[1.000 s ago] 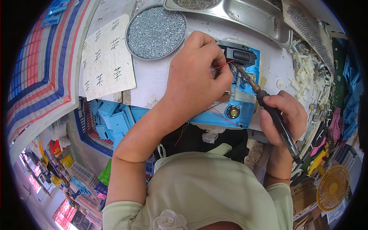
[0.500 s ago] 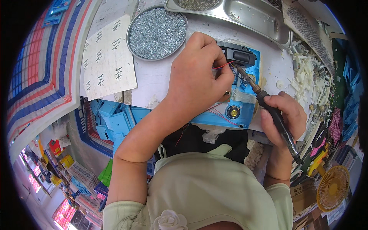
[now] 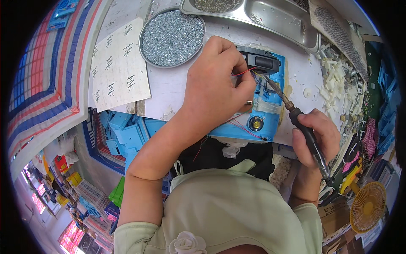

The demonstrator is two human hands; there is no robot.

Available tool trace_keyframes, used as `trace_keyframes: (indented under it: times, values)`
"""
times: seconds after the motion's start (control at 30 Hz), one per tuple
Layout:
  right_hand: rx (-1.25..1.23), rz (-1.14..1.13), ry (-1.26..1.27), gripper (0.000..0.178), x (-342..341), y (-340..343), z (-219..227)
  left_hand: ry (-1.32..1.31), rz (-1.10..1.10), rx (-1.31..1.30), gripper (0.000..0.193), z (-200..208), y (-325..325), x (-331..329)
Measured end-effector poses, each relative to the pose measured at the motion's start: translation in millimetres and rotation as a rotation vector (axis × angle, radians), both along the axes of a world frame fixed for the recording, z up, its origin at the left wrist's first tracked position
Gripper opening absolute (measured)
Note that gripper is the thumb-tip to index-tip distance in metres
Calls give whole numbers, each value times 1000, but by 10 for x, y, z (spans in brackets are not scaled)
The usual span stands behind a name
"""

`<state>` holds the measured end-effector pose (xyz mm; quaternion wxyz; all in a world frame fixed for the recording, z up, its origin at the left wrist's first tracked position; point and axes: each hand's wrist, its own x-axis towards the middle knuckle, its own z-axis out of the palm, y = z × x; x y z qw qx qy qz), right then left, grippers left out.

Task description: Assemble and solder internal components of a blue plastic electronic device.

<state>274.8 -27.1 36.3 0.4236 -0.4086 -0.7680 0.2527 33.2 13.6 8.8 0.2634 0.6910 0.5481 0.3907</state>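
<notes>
A thin red wire (image 3: pixel 242 73) runs out from between the pinched thumb and fingers of my left hand (image 3: pixel 216 82), beside a black rectangular module (image 3: pixel 264 63). That module lies at the far end of a light-blue plastic housing (image 3: pixel 269 132). My right hand (image 3: pixel 323 132) is closed round the dark handle of a soldering iron (image 3: pixel 312 146). Its metal tip slants up and left, close to the wires just below the module; whether it touches them I cannot tell. Nearer me in the housing sit a small round speaker (image 3: pixel 256 123) and loose red wires. My left hand hides part of the housing.
A round dish (image 3: pixel 146 55) of small metal screws stands beyond my left hand, by a paper sheet (image 3: pixel 120 67) with handwriting. Behind lies a compartmented metal tray (image 3: pixel 279 30). White plastic pieces (image 3: pixel 332 86) are heaped at right. Blue housings (image 3: pixel 129 133) fill a bag at lower left.
The soldering iron's tip has drawn back slightly, down and to the right, with my right hand. My left hand keeps its pinch on the red wire, almost unmoved.
</notes>
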Motion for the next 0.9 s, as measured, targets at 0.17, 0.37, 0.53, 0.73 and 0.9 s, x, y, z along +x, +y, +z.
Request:
trace_keyframes:
  times: [0.17, 0.37, 0.53, 0.73, 0.9]
  values:
    - [-30, -33, 20, 29, 80, -65, 15, 9, -27, 41, 14, -2, -7, -27]
    - [-5, -93, 67, 30, 188, -129, 34, 51, -38, 141, 26, 142, -35, -118]
    - [-41, -169, 160, 37, 238, -170, -74, 168, -57, 272, 31, 45, -81, -228]
    - [68, -99, -65, 53, -131, 321, 8, 282, -270, 140, 45, 60, -366, -151]
    - [44, 91, -95, 62, -435, 676, -117, 412, -289, 98, 55, 38, -435, -182]
